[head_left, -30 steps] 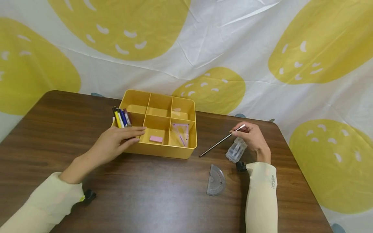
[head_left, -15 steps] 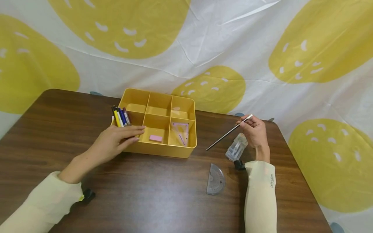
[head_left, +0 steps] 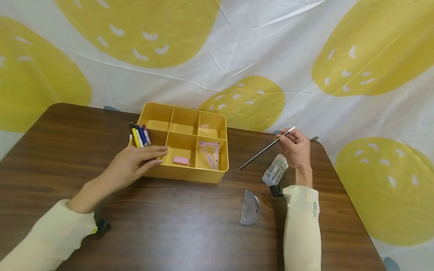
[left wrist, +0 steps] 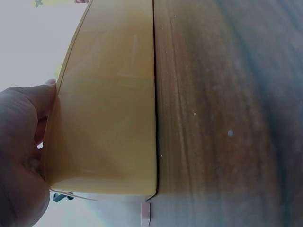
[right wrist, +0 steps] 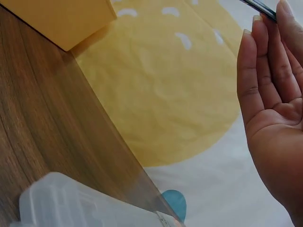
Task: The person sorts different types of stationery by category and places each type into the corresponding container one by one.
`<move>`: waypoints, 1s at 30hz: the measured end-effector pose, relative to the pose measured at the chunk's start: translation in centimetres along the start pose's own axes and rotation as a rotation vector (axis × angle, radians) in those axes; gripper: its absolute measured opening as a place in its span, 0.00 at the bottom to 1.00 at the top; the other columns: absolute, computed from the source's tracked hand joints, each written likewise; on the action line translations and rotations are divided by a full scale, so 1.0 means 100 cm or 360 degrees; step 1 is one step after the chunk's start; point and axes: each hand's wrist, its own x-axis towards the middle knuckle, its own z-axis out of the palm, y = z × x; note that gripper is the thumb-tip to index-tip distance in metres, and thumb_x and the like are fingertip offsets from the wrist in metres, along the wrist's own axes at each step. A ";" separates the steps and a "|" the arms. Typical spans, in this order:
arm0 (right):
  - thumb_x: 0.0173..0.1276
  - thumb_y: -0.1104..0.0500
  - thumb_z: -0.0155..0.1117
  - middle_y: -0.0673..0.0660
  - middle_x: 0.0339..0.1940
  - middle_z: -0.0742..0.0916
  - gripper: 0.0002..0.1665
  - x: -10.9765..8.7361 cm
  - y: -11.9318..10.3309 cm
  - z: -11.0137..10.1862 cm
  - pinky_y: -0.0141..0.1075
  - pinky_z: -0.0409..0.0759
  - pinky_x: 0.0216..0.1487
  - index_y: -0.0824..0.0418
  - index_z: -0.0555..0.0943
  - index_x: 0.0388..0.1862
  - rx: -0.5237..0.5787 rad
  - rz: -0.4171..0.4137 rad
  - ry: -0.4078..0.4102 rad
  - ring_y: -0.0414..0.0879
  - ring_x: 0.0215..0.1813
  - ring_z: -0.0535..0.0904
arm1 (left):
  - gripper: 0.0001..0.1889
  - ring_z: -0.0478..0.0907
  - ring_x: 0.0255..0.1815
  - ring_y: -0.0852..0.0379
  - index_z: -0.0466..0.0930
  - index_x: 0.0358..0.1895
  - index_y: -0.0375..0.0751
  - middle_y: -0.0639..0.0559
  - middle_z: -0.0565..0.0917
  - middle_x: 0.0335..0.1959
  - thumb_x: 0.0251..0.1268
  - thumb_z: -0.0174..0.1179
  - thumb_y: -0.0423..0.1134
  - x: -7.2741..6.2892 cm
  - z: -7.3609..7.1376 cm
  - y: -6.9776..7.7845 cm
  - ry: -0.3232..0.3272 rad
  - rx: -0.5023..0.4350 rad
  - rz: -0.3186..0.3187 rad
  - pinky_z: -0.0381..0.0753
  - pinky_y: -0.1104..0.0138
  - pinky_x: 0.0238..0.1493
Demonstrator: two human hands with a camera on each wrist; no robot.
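Observation:
My right hand (head_left: 296,148) pinches a slim dark pencil (head_left: 261,152) near its white end, between thumb and fingertips. The pencil slants down to the left, its lower end near the yellow divided box (head_left: 190,175). In the right wrist view the other fingers (right wrist: 265,71) are extended. My left hand (head_left: 135,162) rests on the box's front left rim, fingers nearly straight across it and thumb at the rim in the left wrist view. Behind that hand, several pens and markers (head_left: 139,136) stand in the left compartment. A pink eraser (head_left: 181,160) lies in the front middle compartment.
Pink-edged set squares (head_left: 211,152) lie in the front right compartment. A clear plastic case (head_left: 275,170) is on the table beside my right wrist. A transparent protractor (head_left: 250,208) lies nearer on the wooden table (head_left: 190,226). A lemon-patterned cloth (head_left: 237,45) hangs behind.
My right hand has raised the pencil up and away from the table, shifting slightly right then settling. The left hand stays on the box rim.

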 end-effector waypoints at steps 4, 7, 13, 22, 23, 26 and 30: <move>0.60 0.79 0.62 0.61 0.29 0.87 0.07 0.001 0.004 0.003 0.32 0.79 0.36 0.72 0.81 0.35 0.0025 -0.0024 0.0020 0.48 0.33 0.84 | 0.18 0.80 0.40 0.54 0.81 0.55 0.37 0.48 0.81 0.55 0.60 0.65 0.32 0.000 0.000 0.001 0.0003 -0.0002 0.0009 0.74 0.56 0.40; 0.60 0.78 0.63 0.61 0.29 0.87 0.06 0.003 0.006 0.005 0.31 0.78 0.33 0.72 0.81 0.35 0.0024 -0.0042 0.0051 0.47 0.31 0.83 | 0.18 0.80 0.41 0.54 0.81 0.55 0.37 0.48 0.81 0.55 0.60 0.65 0.32 0.000 0.000 0.001 0.0007 -0.0002 0.0015 0.74 0.55 0.40; 0.57 0.76 0.67 0.62 0.30 0.86 0.07 0.007 0.007 0.011 0.32 0.78 0.34 0.73 0.81 0.35 0.0050 -0.0074 0.0059 0.47 0.32 0.83 | 0.19 0.80 0.41 0.54 0.81 0.55 0.38 0.48 0.81 0.55 0.60 0.65 0.32 0.000 0.000 0.001 0.0003 -0.0003 0.0003 0.74 0.54 0.41; 0.60 0.79 0.62 0.63 0.29 0.86 0.07 0.009 0.013 0.020 0.33 0.79 0.35 0.73 0.82 0.36 0.0068 -0.0023 0.0050 0.50 0.34 0.83 | 0.19 0.80 0.43 0.54 0.81 0.55 0.38 0.48 0.81 0.55 0.60 0.65 0.32 -0.001 0.000 0.002 -0.0003 -0.0015 0.0007 0.74 0.55 0.41; 0.60 0.79 0.62 0.64 0.29 0.86 0.07 0.010 0.014 0.021 0.33 0.79 0.35 0.74 0.82 0.36 0.0070 -0.0012 0.0049 0.50 0.34 0.83 | 0.19 0.80 0.42 0.54 0.81 0.55 0.38 0.48 0.81 0.55 0.60 0.65 0.32 0.000 0.000 0.002 0.0000 -0.0016 0.0014 0.74 0.55 0.41; 0.59 0.76 0.65 0.63 0.29 0.87 0.07 0.012 0.016 0.024 0.32 0.80 0.34 0.72 0.83 0.37 0.0026 0.0013 0.0049 0.49 0.34 0.84 | 0.19 0.79 0.40 0.56 0.81 0.55 0.37 0.48 0.81 0.55 0.60 0.65 0.32 0.000 0.001 0.002 0.0007 -0.0023 0.0028 0.75 0.56 0.40; 0.59 0.74 0.66 0.62 0.30 0.87 0.08 0.014 0.018 0.027 0.32 0.80 0.35 0.73 0.82 0.39 0.0015 0.0050 0.0077 0.48 0.34 0.84 | 0.19 0.80 0.42 0.55 0.81 0.56 0.38 0.48 0.81 0.55 0.60 0.65 0.32 0.000 0.003 0.001 0.0002 -0.0032 0.0020 0.74 0.57 0.40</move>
